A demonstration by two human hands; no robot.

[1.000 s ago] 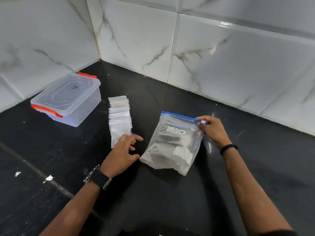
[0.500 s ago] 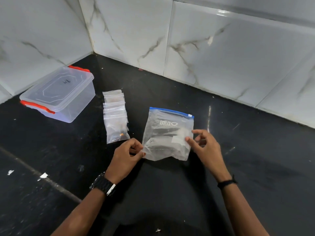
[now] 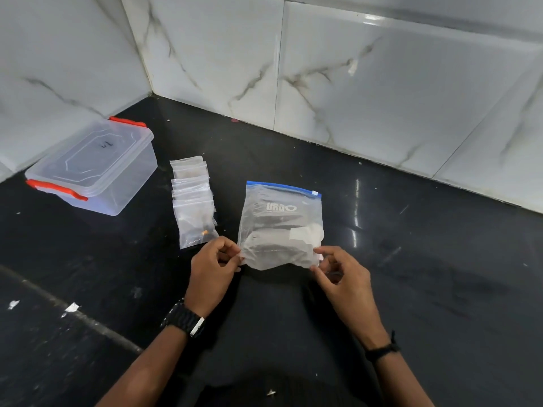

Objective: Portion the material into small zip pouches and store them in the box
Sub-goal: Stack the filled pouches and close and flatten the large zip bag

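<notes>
Large zip bag [image 3: 280, 227]: a clear plastic bag with a blue zip strip along its far edge, lying flat on the black worktop [image 3: 440, 289] in front of the person. The zip looks closed. White printed lettering sits near the top; dark and pale contents show through the film.
How it will likely handle: thin, soft, floppy film, probably light and a little slippery. It would sag if lifted by one corner, so the near corners or the stiffer zip strip look like the best places to hold.
Left hand [image 3: 213, 267]: fingers curled, thumb and fingertips pinching the bag's near left corner. A dark watch is on the wrist.
Right hand [image 3: 343, 277]: fingers loosely curled at the near right corner. Thumb and forefinger seem to pinch the film, though the contact is hard to make out.
Arms: both forearms reach forward from the bottom of the view, hands low at the worktop.
Small zip pouches [image 3: 194, 201]: an overlapping row of clear pouches, just left of the bag.
Box [image 3: 94, 168]: clear, with red clips and its lid on, further left near the tiled wall.
</notes>
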